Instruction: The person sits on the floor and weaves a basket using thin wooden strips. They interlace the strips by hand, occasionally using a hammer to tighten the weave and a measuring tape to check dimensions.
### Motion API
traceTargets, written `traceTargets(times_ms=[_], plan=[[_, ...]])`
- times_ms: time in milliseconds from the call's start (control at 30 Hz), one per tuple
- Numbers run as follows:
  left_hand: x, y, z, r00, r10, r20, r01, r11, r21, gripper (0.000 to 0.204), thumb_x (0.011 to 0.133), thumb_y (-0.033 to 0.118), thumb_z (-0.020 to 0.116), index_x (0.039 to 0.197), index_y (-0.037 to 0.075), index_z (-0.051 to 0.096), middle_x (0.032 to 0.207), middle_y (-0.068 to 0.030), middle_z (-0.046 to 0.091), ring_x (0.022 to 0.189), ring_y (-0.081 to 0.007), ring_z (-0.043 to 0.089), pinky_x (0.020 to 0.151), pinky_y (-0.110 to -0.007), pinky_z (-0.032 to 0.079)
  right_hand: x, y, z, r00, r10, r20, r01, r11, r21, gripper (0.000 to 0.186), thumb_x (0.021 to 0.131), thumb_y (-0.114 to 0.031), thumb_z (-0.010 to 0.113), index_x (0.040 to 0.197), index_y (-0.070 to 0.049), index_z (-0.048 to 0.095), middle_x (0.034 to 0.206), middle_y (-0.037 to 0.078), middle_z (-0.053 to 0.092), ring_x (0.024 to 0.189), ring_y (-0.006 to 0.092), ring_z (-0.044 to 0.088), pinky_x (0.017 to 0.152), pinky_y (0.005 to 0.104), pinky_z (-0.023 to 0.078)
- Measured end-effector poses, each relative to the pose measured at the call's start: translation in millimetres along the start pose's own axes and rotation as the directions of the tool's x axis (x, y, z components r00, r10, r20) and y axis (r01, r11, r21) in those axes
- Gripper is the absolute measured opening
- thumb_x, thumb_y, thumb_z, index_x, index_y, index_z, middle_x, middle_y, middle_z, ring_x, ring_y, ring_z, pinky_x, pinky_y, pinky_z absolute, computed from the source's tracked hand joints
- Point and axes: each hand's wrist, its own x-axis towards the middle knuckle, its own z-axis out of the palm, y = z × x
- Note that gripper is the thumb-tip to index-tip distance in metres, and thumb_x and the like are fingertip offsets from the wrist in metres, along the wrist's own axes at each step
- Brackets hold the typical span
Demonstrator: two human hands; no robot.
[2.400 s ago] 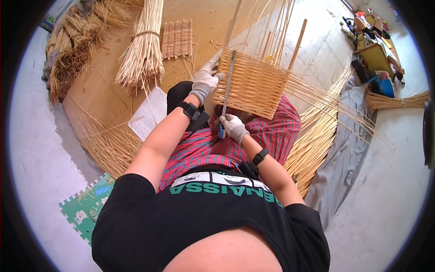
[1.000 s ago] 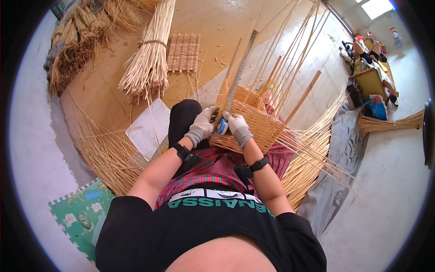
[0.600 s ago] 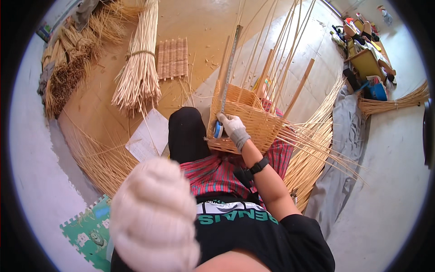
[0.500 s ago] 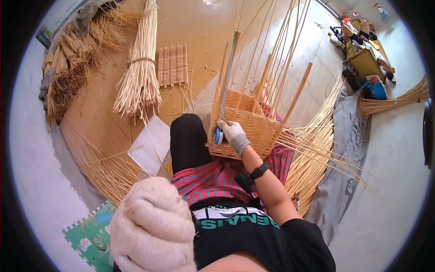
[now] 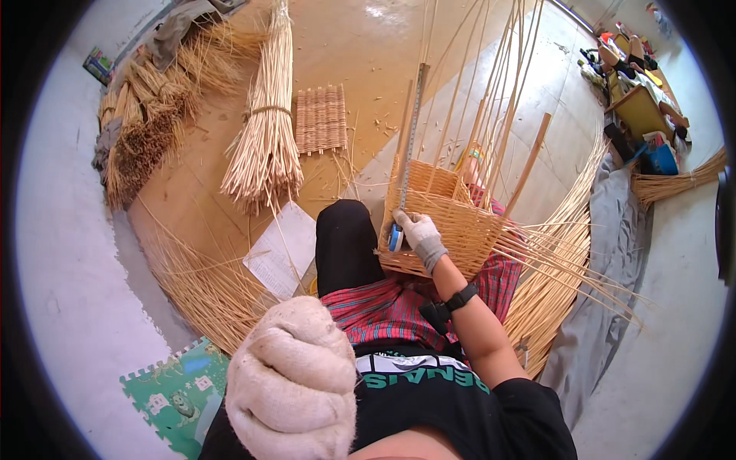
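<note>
My right hand (image 5: 421,238), in a pale knit glove, pinches a blue tape measure (image 5: 395,238) at the near left corner of a partly woven wicker basket (image 5: 460,230). From it the drawn-out blade (image 5: 412,138) runs up along a tall stake at that corner. The basket rests at my lap, with long upright canes on its far side and loose weaver ends sticking out to the right. Close to the camera, my left hand (image 5: 293,379) is a gloved fist; whatever it may hold is hidden.
A tied cane bundle (image 5: 267,146) and a small woven panel (image 5: 321,119) lie ahead on the floor. A written sheet (image 5: 282,249) is by my knee. More canes (image 5: 567,261) lie right, beside grey cloth (image 5: 606,284). A low table (image 5: 640,111) with clutter stands far right.
The whole view has shifted, so the basket, floor and hands all appear farther right. My right hand keeps its grip on the tape measure at the basket corner; my left fist stays closed.
</note>
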Motion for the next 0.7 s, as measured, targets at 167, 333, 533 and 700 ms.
traceTargets(times_ms=[167,333,533,700], plan=[[-2.1,0.1,5.7,0.999,0.036,0.009,-0.035,0.999,-0.031,0.023,0.088,0.024,0.062,0.07,0.013,0.056,0.069,0.0017,0.05,0.057,-0.0158,0.051,0.058,-0.03,0.039,5.8,4.6,-2.7,1.0,0.025,0.016,-0.025,1.0,-0.002,0.044,0.098,-0.043,0.062,0.098,-0.001,0.075,0.083,0.009,0.074,0.07,0.0138,0.068,0.063,0.0299,0.055],[-8.0,-38.5,-12.5,0.993,0.022,0.115,-0.01,0.995,-0.102,0.025,0.091,0.021,0.059,0.069,0.011,0.058,0.064,0.0011,0.053,0.05,-0.0144,0.053,0.048,-0.026,0.039,-30.7,-18.7,10.8,0.962,-0.273,-0.027,0.275,0.953,0.125,0.038,0.103,-0.036,0.058,0.098,-0.001,0.072,0.083,0.006,0.07,0.07,0.0108,0.063,0.063,0.0277,0.053],[-134.9,-199.2,-72.1,0.551,-0.818,-0.163,0.832,0.553,0.039,0.014,0.104,0.016,0.057,0.106,0.002,0.059,0.091,-0.0077,0.064,0.08,-0.0169,0.062,0.073,-0.028,0.052,-66.2,-24.5,0.2,0.783,-0.581,-0.221,0.621,0.747,0.237,0.032,0.108,-0.03,0.052,0.097,-0.003,0.066,0.083,0.002,0.064,0.066,0.0085,0.057,0.061,0.0256,0.049],[-225.7,-274.9,-64.1,0.63,-0.768,0.116,0.714,0.631,0.302,0.064,0.086,0.006,0.076,0.141,0.002,0.044,0.134,-0.0151,0.056,0.121,-0.0262,0.057,0.103,-0.037,0.048,-103.8,-6.7,-42.7,0.792,-0.609,-0.032,0.596,0.784,-0.175,0.029,0.104,-0.029,0.054,0.094,-0.004,0.066,0.078,0.01,0.064,0.067,0.0226,0.064,0.065,0.035,0.051]])
